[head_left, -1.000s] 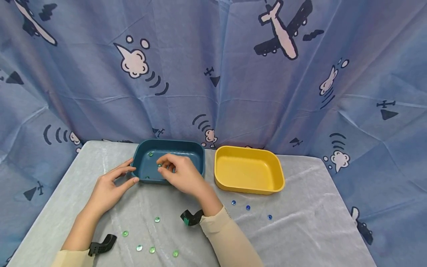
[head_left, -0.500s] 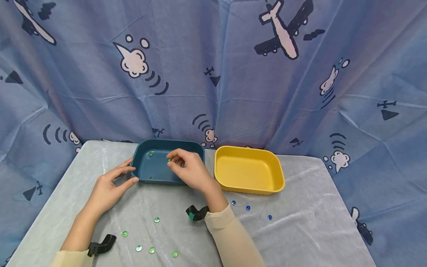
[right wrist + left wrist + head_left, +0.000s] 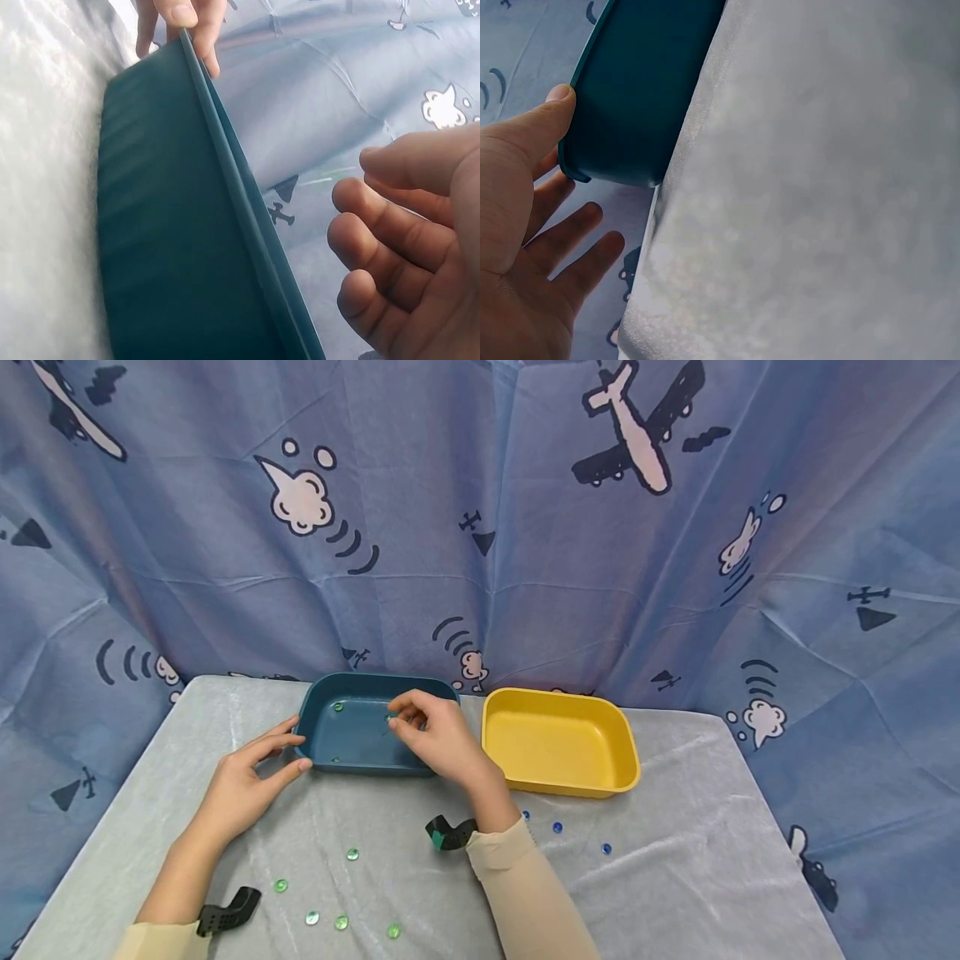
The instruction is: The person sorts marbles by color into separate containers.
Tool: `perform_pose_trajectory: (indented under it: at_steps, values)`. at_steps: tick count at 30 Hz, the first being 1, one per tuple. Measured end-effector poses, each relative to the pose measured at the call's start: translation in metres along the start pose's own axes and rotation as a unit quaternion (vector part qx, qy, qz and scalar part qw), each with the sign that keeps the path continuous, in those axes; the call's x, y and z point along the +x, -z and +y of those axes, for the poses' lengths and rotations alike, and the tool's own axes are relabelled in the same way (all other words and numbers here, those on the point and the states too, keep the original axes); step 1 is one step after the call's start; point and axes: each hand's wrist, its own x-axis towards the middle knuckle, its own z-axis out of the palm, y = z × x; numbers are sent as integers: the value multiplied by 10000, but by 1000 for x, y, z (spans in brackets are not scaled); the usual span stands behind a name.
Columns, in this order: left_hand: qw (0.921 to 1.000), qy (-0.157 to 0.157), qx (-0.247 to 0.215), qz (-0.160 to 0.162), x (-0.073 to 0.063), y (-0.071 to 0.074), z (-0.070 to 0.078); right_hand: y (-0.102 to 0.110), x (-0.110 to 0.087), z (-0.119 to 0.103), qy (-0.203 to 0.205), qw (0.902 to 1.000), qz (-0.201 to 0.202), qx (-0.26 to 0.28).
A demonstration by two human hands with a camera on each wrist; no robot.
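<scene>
At the left end of the dark teal bin (image 3: 375,771), my left hand (image 3: 243,789) holds the rim. In the left wrist view, the thumb (image 3: 558,101) lies against the rim, with the other fingers on its far side. Above the bin's right half, my right hand (image 3: 438,739) has curled fingers and pinches a small green glass bead (image 3: 389,717). A faint greenish streak (image 3: 322,180) shows just below these fingertips in the right wrist view. One green bead (image 3: 338,707) lies at the back of the bin's floor, another green bead (image 3: 336,760) near its front wall.
A yellow bin (image 3: 561,739) stands right of the teal one. Several green beads (image 3: 341,923) lie scattered on the grey cloth (image 3: 675,893) in front. Three blue beads (image 3: 557,827) lie before the yellow bin, one partly behind the right forearm. A patterned blue curtain (image 3: 420,527) hangs behind.
My right hand has moved right and slightly back over the teal bin, a green bead at its fingertips throughout. The bead near the front wall has shifted slightly. My left hand stays put.
</scene>
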Motion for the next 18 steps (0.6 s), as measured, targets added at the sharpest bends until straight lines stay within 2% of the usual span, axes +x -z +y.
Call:
perform_pose_trajectory:
  at_steps: [7, 18]
  values:
    - [10000, -1, 6, 13, 0, 1, 1, 4, 1, 3, -157, 9995, 185, -209]
    - [10000, -31, 43, 25, 1, -1, -2, 3, 0, 3, -35, 9994, 46, -329]
